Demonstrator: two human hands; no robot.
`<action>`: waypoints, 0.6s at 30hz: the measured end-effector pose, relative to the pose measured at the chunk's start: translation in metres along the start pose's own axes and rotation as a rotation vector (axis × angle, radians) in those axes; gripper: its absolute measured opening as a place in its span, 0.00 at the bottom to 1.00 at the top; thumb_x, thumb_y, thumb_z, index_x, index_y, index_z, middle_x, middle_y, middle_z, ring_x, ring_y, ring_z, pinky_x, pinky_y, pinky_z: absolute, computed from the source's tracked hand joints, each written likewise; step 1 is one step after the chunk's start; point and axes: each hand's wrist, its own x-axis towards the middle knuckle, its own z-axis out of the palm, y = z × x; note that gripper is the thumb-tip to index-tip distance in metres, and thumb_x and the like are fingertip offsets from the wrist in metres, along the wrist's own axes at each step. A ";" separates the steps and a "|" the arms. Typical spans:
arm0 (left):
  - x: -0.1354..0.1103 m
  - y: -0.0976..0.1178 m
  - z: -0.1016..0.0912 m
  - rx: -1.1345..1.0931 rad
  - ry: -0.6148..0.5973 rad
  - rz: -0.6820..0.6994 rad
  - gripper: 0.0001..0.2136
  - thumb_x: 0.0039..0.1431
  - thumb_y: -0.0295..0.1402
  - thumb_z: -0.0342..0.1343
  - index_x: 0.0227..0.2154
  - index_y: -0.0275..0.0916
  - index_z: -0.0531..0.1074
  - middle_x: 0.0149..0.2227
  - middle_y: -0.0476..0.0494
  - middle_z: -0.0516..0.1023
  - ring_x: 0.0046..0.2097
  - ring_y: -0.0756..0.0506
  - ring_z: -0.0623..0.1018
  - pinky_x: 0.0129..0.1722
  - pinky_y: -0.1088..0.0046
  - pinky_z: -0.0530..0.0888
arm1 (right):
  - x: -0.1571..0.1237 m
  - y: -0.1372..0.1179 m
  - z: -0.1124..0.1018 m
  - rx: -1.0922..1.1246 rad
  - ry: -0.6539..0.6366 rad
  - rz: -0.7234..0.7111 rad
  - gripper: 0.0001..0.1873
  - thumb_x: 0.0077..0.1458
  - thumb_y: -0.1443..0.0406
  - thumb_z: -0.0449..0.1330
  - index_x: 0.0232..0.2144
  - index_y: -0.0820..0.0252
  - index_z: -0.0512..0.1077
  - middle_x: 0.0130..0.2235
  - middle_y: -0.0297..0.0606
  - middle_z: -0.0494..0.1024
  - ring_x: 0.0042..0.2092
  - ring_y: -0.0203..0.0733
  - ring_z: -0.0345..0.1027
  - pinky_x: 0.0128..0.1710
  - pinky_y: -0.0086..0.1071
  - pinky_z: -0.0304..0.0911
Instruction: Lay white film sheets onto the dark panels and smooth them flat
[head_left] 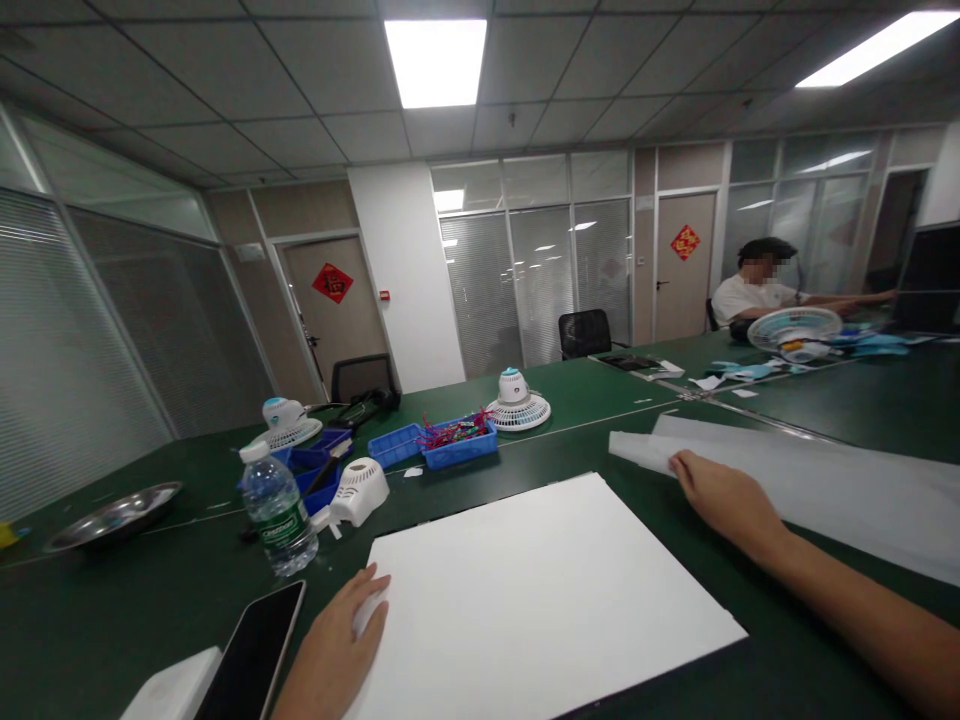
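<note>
A large white sheet [540, 590] lies flat on the dark green table [150, 600] in front of me. My left hand [337, 645] rests open on its near left corner, fingers flat. My right hand [724, 495] reaches out to the right and lies on the near end of a pale translucent sheet [825, 490], fingers bent down onto its edge. A black phone [251, 655] lies just left of my left hand.
A water bottle [279, 510], white fan parts [360, 490], blue trays [442, 445], small fans [516, 403] and a metal dish [112, 515] stand beyond the sheet. A white box [172, 690] lies by the phone. A person [757, 290] sits at the far right behind another fan [795, 330].
</note>
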 end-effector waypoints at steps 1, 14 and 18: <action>-0.001 0.000 0.000 0.009 0.003 -0.002 0.23 0.59 0.45 0.48 0.50 0.40 0.79 0.61 0.40 0.75 0.63 0.37 0.72 0.65 0.54 0.64 | -0.007 -0.013 -0.007 0.006 0.026 -0.048 0.28 0.68 0.54 0.38 0.45 0.60 0.74 0.40 0.50 0.82 0.36 0.55 0.77 0.35 0.44 0.65; -0.007 0.004 -0.009 -0.037 -0.027 -0.048 0.21 0.62 0.42 0.49 0.53 0.40 0.76 0.64 0.40 0.71 0.65 0.39 0.69 0.66 0.55 0.63 | -0.088 -0.117 -0.035 0.457 -0.105 -0.736 0.24 0.62 0.53 0.58 0.60 0.42 0.69 0.59 0.36 0.75 0.58 0.51 0.71 0.57 0.46 0.68; -0.006 0.005 -0.011 -0.077 -0.032 -0.056 0.23 0.63 0.45 0.48 0.54 0.41 0.76 0.64 0.41 0.71 0.66 0.38 0.68 0.67 0.54 0.62 | -0.060 -0.097 -0.008 0.350 -0.125 -0.569 0.19 0.63 0.50 0.54 0.49 0.46 0.79 0.52 0.39 0.80 0.54 0.55 0.74 0.56 0.56 0.68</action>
